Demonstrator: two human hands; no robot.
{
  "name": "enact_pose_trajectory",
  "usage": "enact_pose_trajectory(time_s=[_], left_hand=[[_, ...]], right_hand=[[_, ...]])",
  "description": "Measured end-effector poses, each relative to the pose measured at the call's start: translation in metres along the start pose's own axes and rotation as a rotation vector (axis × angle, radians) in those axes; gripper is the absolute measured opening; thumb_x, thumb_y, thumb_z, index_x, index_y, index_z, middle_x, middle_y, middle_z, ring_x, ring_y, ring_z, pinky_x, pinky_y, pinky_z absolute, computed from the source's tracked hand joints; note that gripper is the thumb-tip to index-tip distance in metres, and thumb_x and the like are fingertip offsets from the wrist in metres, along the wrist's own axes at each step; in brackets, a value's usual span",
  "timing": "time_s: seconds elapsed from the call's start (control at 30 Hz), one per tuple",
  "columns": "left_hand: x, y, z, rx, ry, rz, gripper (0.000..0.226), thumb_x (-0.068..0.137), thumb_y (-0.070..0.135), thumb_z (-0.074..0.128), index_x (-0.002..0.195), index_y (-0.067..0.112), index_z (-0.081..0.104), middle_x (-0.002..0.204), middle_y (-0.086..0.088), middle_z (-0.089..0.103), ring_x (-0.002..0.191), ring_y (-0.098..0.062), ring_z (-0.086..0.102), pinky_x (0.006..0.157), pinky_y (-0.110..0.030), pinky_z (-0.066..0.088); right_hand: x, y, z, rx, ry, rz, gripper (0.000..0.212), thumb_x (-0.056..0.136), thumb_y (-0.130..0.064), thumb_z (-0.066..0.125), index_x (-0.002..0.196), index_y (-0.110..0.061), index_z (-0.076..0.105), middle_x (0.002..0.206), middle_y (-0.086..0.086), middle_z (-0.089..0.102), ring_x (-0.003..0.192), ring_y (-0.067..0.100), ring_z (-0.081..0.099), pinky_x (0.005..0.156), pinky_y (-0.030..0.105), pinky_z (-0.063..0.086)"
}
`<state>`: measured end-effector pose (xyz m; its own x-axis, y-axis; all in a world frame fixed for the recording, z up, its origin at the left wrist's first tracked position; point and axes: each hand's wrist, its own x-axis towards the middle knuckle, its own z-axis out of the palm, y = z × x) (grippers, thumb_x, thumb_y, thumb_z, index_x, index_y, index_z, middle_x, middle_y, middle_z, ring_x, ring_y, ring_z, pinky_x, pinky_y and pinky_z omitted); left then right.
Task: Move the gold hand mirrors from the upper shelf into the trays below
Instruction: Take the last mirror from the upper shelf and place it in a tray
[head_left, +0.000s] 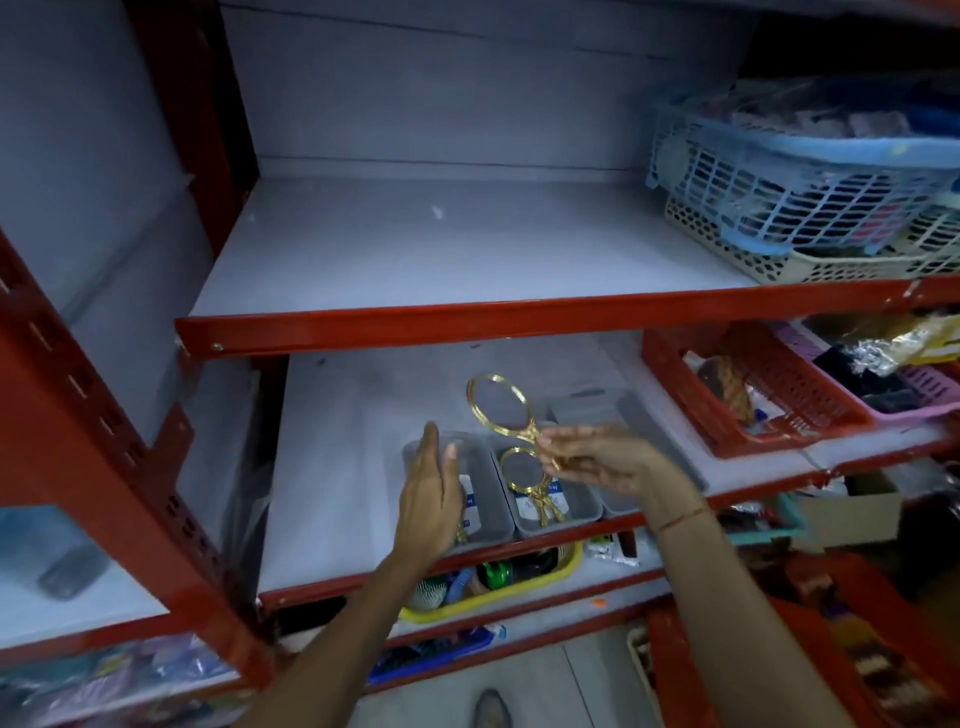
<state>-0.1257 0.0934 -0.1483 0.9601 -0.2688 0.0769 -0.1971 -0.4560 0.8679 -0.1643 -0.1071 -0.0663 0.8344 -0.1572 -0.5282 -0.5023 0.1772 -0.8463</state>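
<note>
A red steel shelving unit (119, 447) fills the frame, w/ its grey upper shelf (457, 249) bare on the left and centre; no gold mirrors show there, so the job looks near its end. Blue and cream baskets (810, 197) sit stacked at that shelf's right end. On the shelf below, a red basket (753, 395) stands right of three grey trays set side by side at the front edge: left tray (493, 499), middle tray (571, 514), right tray (639, 415).

The person's right hand (613, 457) pinches the handle of a gold hand mirror (501, 405), its oval glass tilted up and to the left, above the gap between middle and right trays. A second gold mirror (524, 473) already lies in the middle tray, handle toward the front. The left hand (431, 499) is held flat and open, fingers straight, holding nothing, in front of the left tray; something gold peeks out under it, but what it is can't be told.

To do this step well, approx.: lower the held mirror glass-first into a tray, handle toward the front like the one already there, and lay it down rather than drop it, since the glass and thin frame probably scratch or chip. The right tray looks empty and is nearest. The free hand could steady the tray so it doesn't slide.
</note>
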Motion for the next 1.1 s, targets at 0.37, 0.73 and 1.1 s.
enact_pose_trajectory(time_s=[0.37,0.73,1.1], left_hand=[[0.025,-0.051,0.048,-0.625,-0.059,-0.604,0.081,0.093,0.066,0.003,0.121,0.02,0.063,0.118,-0.009,0.067,0.112,-0.021,0.06,0.11,-0.043,0.039],[0.04,-0.068,0.052,-0.714,0.063,-0.829,0.08,0.098,0.058,0.009,0.138,0.004,0.051,0.136,-0.021,0.056,0.127,-0.034,0.051,0.103,-0.043,0.044],[0.045,-0.075,0.055,-0.73,0.045,-0.904,0.09,0.09,0.072,0.017,0.136,0.004,0.053,0.124,-0.027,0.064,0.118,-0.037,0.059,0.109,-0.049,0.044]], right_hand=[[0.116,0.107,0.065,-0.212,0.298,0.109,0.007,0.076,-0.001,0.074,0.074,-0.007,0.071,0.094,0.017,0.074,0.083,0.028,0.072,0.075,0.041,0.061],[0.146,0.123,0.076,-0.957,0.177,0.044,0.024,0.091,-0.011,0.051,0.099,0.002,0.07,0.107,0.019,0.069,0.106,0.031,0.065,0.076,0.032,0.051],[0.144,0.124,0.08,-0.959,0.15,0.066,0.03,0.092,-0.008,0.048,0.113,0.001,0.066,0.118,0.016,0.068,0.109,0.029,0.064,0.077,0.029,0.048]])
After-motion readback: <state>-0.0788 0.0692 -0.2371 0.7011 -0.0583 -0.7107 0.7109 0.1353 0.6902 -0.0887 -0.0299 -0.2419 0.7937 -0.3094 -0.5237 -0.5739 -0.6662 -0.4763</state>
